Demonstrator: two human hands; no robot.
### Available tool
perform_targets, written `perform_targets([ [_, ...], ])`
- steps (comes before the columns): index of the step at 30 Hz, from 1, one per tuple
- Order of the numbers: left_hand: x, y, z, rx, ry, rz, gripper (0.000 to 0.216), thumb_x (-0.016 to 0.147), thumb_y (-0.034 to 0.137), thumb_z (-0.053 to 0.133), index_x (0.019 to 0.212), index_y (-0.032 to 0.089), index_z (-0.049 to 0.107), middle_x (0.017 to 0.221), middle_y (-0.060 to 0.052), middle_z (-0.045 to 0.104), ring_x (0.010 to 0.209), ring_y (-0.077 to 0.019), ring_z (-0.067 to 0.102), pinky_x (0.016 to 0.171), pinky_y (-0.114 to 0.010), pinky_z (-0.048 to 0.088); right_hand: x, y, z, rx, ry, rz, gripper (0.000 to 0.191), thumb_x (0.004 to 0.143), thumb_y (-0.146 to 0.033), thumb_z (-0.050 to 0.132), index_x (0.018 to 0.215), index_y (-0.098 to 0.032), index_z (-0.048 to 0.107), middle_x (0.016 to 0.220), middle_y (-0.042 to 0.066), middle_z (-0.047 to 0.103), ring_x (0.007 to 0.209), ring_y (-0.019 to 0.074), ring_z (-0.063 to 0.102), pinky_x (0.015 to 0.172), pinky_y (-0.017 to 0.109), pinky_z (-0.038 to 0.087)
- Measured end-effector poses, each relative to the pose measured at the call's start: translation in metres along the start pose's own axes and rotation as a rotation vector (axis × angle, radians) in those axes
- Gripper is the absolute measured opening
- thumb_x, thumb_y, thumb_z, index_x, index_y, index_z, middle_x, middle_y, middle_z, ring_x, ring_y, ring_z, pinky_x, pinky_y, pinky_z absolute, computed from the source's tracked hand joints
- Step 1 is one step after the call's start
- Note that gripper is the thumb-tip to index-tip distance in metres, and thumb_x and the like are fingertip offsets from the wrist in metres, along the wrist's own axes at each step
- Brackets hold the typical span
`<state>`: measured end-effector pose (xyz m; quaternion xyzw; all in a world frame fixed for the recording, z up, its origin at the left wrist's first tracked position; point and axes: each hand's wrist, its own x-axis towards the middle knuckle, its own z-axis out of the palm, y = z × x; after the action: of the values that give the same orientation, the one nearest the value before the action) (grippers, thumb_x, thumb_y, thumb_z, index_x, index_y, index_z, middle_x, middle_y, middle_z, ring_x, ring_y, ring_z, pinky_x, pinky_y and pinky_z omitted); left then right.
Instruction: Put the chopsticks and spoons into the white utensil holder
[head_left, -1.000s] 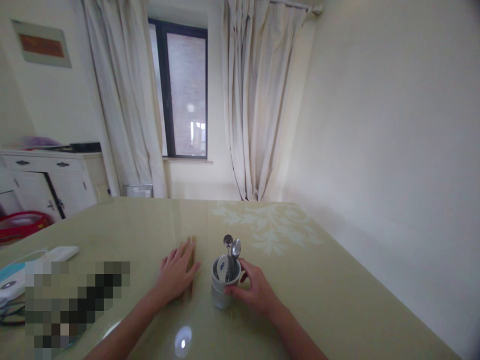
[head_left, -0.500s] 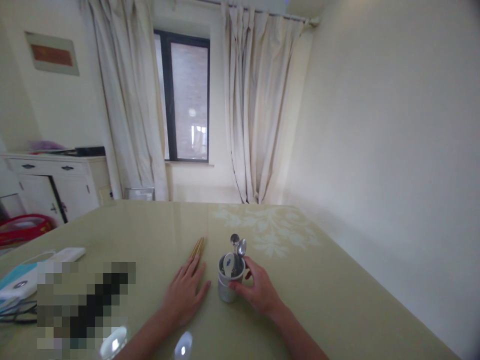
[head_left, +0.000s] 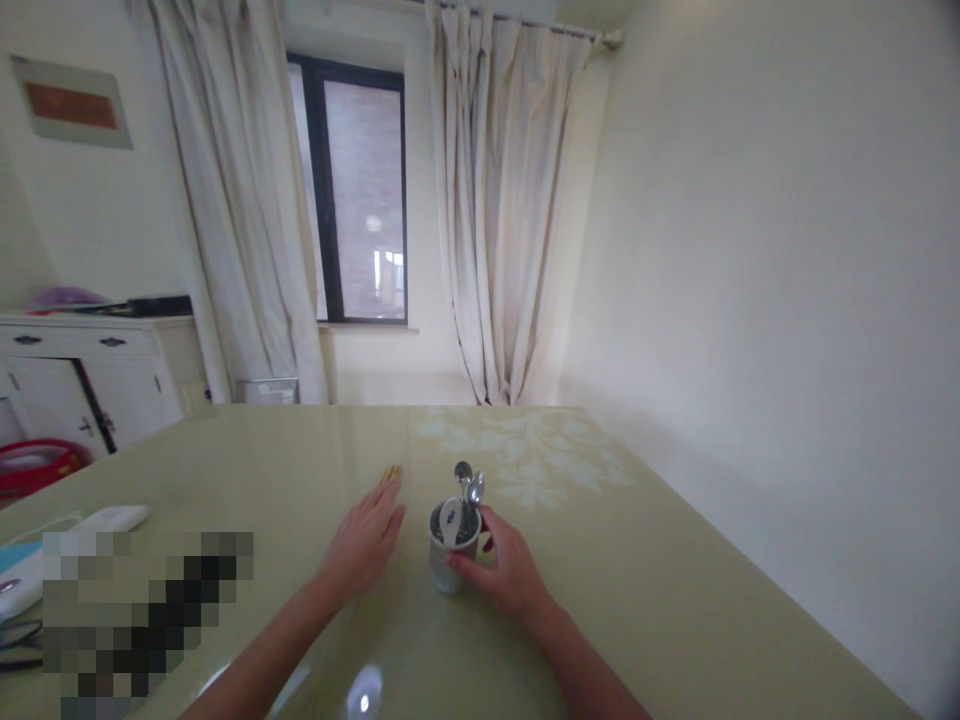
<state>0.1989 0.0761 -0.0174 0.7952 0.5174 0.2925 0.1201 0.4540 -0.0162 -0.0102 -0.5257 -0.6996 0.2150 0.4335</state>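
Note:
A small grey cup (head_left: 448, 560) stands on the green glass-topped table (head_left: 660, 570). It holds two metal spoons (head_left: 469, 487) and a white spoon (head_left: 449, 520). My right hand (head_left: 504, 572) is wrapped round the cup's right side. Left of the cup, my left hand (head_left: 365, 541) lies flat with fingers stretched out over a bundle of wooden chopsticks (head_left: 390, 474). Only the chopsticks' far tips show past my fingertips.
At the table's left edge lie a white flat device (head_left: 105, 518), a teal-and-white object (head_left: 15, 580) and a blurred-out patch. A white sideboard (head_left: 90, 370) and a red basin (head_left: 34, 462) stand to the left. Curtains and a window are behind; a bare wall runs along the right.
My left hand slid back toward me off the chopsticks, then forward over them again. My right hand stayed on the cup. The view shifted slightly.

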Motion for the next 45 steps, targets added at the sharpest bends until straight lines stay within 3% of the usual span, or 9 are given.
perform_targets([
  [3, 0.019, 0.041, -0.016, -0.316, 0.025, -0.052, 0.057, 0.104, 0.055, 0.039, 0.135, 0.018, 0.07, 0.147, -0.015, 0.071, 0.141, -0.0297, 0.063, 0.124, -0.046, 0.045, 0.0, 0.003, 0.001, 0.013, 0.0, -0.006, 0.065, 0.084, -0.048, 0.083, 0.138, -0.018, 0.064, 0.122, 0.014, 0.078, 0.102, 0.0298, 0.071, 0.08, 0.036, 0.056],
  [8, 0.041, 0.097, -0.015, -0.635, -0.232, -0.045, 0.071, 0.091, 0.053, 0.069, 0.151, 0.018, 0.054, 0.137, -0.017, 0.076, 0.119, -0.028, 0.076, 0.097, -0.037, 0.06, -0.001, 0.011, 0.002, 0.011, 0.013, -0.029, 0.079, 0.087, -0.052, 0.08, 0.153, -0.021, 0.05, 0.121, 0.011, 0.078, 0.1, 0.0283, 0.073, 0.08, 0.037, 0.056],
  [10, 0.042, 0.109, -0.011, -0.562, -0.26, -0.037, 0.071, 0.086, 0.05, 0.076, 0.146, 0.017, 0.057, 0.124, -0.015, 0.08, 0.108, -0.0277, 0.078, 0.089, -0.035, 0.06, -0.002, 0.015, 0.003, -0.011, 0.021, -0.034, 0.081, 0.088, -0.052, 0.079, 0.156, -0.021, 0.047, 0.121, 0.012, 0.078, 0.099, 0.0288, 0.073, 0.081, 0.038, 0.057],
  [14, 0.035, 0.123, -0.01, -0.329, -0.149, 0.025, 0.044, 0.086, 0.046, 0.078, 0.121, 0.022, 0.067, 0.106, -0.009, 0.083, 0.098, -0.0267, 0.078, 0.085, -0.034, 0.055, -0.002, 0.022, 0.007, -0.056, 0.039, -0.036, 0.082, 0.089, -0.054, 0.08, 0.157, -0.02, 0.049, 0.119, 0.014, 0.077, 0.099, 0.0297, 0.073, 0.08, 0.038, 0.059],
  [24, 0.018, 0.147, -0.02, -0.019, -0.057, -0.022, 0.035, 0.097, 0.045, 0.065, 0.122, 0.023, 0.074, 0.11, -0.014, 0.083, 0.108, -0.032, 0.077, 0.088, -0.035, 0.05, 0.0, 0.012, 0.008, -0.063, 0.077, -0.051, 0.086, 0.088, -0.049, 0.081, 0.163, -0.024, 0.047, 0.117, 0.014, 0.08, 0.094, 0.0298, 0.076, 0.079, 0.038, 0.061],
  [30, 0.015, 0.154, -0.02, 0.062, -0.046, -0.037, 0.032, 0.101, 0.03, 0.051, 0.123, 0.021, 0.072, 0.111, -0.016, 0.082, 0.108, -0.031, 0.076, 0.087, -0.035, 0.048, -0.002, 0.001, 0.004, -0.001, 0.067, -0.071, 0.092, 0.089, -0.032, 0.078, 0.17, -0.038, 0.034, 0.143, 0.008, 0.072, 0.099, 0.0249, 0.075, 0.084, 0.035, 0.06],
  [37, 0.019, 0.143, -0.014, -0.027, 0.015, -0.067, 0.027, 0.105, 0.03, 0.046, 0.107, 0.021, 0.072, 0.104, -0.015, 0.082, 0.099, -0.0294, 0.077, 0.084, -0.035, 0.049, -0.002, 0.008, 0.007, 0.019, 0.083, -0.033, 0.109, 0.087, -0.04, 0.083, 0.175, -0.031, 0.019, 0.129, 0.011, 0.076, 0.097, 0.0265, 0.074, 0.082, 0.038, 0.058],
  [41, 0.03, 0.129, -0.029, -0.423, 0.23, -0.074, 0.023, 0.102, 0.037, 0.053, 0.097, 0.021, 0.07, 0.097, -0.01, 0.08, 0.093, -0.0251, 0.076, 0.088, -0.035, 0.054, -0.002, 0.009, 0.008, 0.024, 0.075, 0.003, 0.114, 0.086, -0.046, 0.083, 0.175, -0.026, 0.014, 0.126, 0.012, 0.075, 0.097, 0.0277, 0.075, 0.079, 0.038, 0.057],
  [45, 0.05, 0.098, -0.068, -1.041, 0.429, -0.179, 0.032, 0.095, 0.053, 0.066, 0.107, 0.023, 0.063, 0.094, -0.002, 0.073, 0.086, -0.0199, 0.076, 0.087, -0.036, 0.06, -0.002, 0.006, 0.007, 0.031, 0.039, 0.012, 0.093, 0.087, -0.047, 0.08, 0.166, -0.022, 0.038, 0.134, 0.016, 0.074, 0.108, 0.0303, 0.074, 0.082, 0.038, 0.058],
])
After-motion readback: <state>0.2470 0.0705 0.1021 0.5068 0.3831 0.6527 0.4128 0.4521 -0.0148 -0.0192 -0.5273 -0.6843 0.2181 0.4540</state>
